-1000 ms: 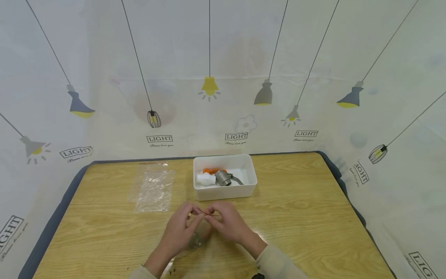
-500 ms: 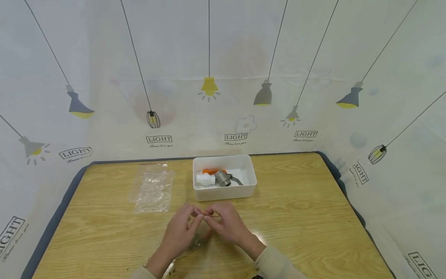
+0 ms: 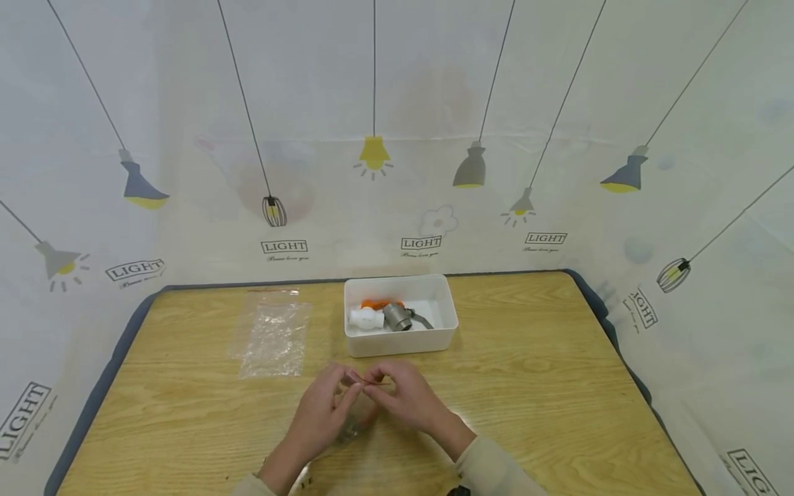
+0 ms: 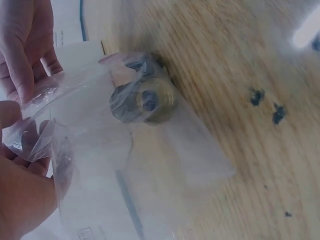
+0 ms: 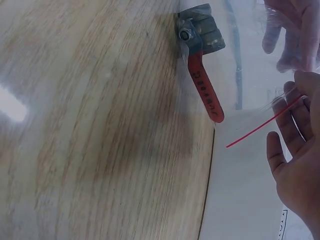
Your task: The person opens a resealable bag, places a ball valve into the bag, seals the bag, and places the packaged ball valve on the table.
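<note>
A clear zip bag (image 4: 200, 150) hangs from both hands near the front middle of the table. Its top edge carries a thin red zip strip (image 5: 260, 126). Inside lies a ball valve (image 5: 202, 30) with a brassy threaded end and a red lever handle (image 5: 204, 90) bearing dark lettering. My left hand (image 3: 319, 413) pinches the bag's top edge between thumb and fingers. Right beside it, my right hand (image 3: 408, 401) pinches the same edge, with the strip's end sticking out past its fingers. From the head view, the valve is mostly hidden behind the hands.
Beyond the hands stands a white box (image 3: 403, 342) holding a white fitting (image 3: 367, 318), a grey fitting (image 3: 398, 317) and an orange piece (image 3: 380, 304). Flat clear bags (image 3: 276, 341) lie to its left. Small dark specks (image 4: 278, 114) dot the wooden table (image 3: 558, 372).
Both hands keep their pinch on the bag's top edge and have barely shifted. The bag's lower part with the valve sways slightly.
</note>
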A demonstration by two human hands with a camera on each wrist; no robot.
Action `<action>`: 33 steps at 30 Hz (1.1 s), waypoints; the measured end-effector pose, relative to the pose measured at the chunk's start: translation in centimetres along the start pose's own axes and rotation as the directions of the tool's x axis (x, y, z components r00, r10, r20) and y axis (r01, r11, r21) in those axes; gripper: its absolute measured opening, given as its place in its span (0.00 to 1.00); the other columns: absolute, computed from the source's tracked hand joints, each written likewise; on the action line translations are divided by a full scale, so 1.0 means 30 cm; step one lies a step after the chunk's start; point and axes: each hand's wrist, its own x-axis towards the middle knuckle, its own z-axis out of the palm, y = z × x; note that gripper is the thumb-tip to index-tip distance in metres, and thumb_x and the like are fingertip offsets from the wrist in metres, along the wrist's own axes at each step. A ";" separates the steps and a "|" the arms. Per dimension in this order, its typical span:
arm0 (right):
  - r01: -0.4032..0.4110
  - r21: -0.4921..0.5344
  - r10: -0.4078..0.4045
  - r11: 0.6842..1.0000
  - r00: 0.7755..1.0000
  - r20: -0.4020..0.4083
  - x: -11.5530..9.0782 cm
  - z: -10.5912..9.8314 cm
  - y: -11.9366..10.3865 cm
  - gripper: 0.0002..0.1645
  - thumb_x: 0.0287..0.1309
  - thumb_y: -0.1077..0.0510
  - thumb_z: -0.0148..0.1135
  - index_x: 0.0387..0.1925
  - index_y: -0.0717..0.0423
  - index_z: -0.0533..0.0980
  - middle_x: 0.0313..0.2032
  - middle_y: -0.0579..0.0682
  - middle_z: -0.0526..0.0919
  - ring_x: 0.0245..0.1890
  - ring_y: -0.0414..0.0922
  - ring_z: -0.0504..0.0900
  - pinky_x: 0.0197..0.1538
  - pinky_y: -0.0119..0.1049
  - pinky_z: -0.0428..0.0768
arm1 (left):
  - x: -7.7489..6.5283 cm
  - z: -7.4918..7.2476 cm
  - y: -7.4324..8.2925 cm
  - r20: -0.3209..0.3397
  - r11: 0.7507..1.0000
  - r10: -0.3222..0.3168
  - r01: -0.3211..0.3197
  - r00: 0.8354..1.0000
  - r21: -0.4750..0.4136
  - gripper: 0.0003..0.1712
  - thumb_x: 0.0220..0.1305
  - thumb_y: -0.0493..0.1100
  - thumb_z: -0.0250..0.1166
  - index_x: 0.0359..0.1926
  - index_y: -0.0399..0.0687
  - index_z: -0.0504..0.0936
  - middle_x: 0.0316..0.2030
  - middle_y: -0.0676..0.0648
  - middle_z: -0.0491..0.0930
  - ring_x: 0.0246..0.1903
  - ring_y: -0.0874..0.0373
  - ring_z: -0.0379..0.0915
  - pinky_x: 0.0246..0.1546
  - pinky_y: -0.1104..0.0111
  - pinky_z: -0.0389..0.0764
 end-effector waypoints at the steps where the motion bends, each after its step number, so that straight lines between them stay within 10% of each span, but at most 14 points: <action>1: -0.001 -0.003 0.001 1.000 1.000 0.001 0.000 0.001 0.000 0.03 0.60 0.56 0.66 0.35 0.51 0.80 0.34 0.42 0.85 0.37 0.34 0.79 0.47 0.36 0.81 | -0.001 0.000 -0.002 0.002 1.000 0.001 -0.001 1.000 -0.001 0.05 0.64 0.42 0.65 0.39 0.58 0.78 0.37 0.59 0.79 0.38 0.63 0.76 0.30 0.76 0.73; 26: -0.077 0.106 0.072 0.991 0.996 0.049 -0.024 -0.015 -0.014 0.03 0.61 0.53 0.66 0.36 0.46 0.80 0.34 0.42 0.84 0.37 0.33 0.79 0.51 0.38 0.80 | 0.006 -0.010 -0.025 -0.017 0.981 0.154 -0.155 0.988 -0.120 0.05 0.60 0.42 0.69 0.34 0.57 0.79 0.37 0.62 0.82 0.41 0.66 0.78 0.44 0.62 0.81; 33: -0.098 0.104 0.086 0.990 0.990 0.114 -0.025 -0.033 -0.019 0.04 0.62 0.53 0.65 0.37 0.47 0.80 0.36 0.42 0.84 0.36 0.33 0.78 0.47 0.38 0.80 | 0.003 -0.017 -0.019 0.016 0.987 0.102 -0.099 0.995 -0.127 0.05 0.62 0.44 0.68 0.32 0.59 0.79 0.36 0.65 0.81 0.42 0.67 0.77 0.45 0.62 0.80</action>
